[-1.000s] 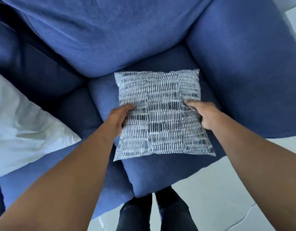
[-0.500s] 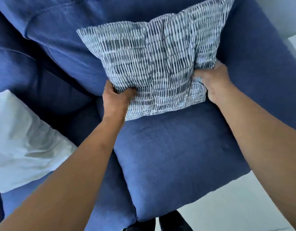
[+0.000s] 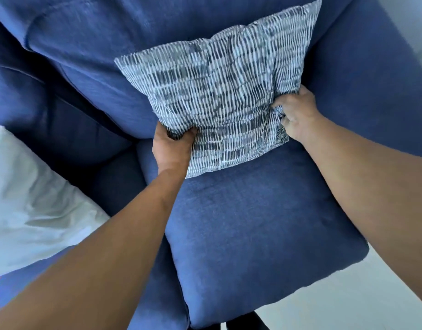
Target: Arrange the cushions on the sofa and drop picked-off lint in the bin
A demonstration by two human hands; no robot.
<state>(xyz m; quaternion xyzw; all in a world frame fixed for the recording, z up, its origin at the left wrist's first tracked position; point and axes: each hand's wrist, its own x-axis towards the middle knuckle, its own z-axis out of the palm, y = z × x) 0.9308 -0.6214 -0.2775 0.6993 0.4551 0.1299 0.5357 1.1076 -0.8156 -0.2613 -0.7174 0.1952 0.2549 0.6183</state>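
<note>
i had the patterned cushion [image 3: 219, 101] in both hands. a second before it had lain flat on the blue seat cushion [image 3: 264, 234], and half a second before it was already tipped up; at this moment it stood on its lower edge at the back of the seat, leaning against the blue back cushion [image 3: 98, 63], a little further right than it had been and tilted so that its right corner rode higher. my left hand [image 3: 171, 148] gripped its lower left corner, fingers curled into the fabric and bunching it. my right hand [image 3: 298, 115] pinched the right edge low down, fingers curled round the seam, beside the sofa arm [image 3: 371, 79]. the cover was puckered where i held it

so the lift from flat to upright was done, and what remained with this one, as i judged it, was to square it up and let go; it looked soft enough to slump if i released it crooked. the white pillow [image 3: 31, 206] lay on the next seat to the left, well apart and untouched, so it looked yet to be placed. i saw no lint in my fingers and no bin in view, so that part seemed not yet begun
</note>
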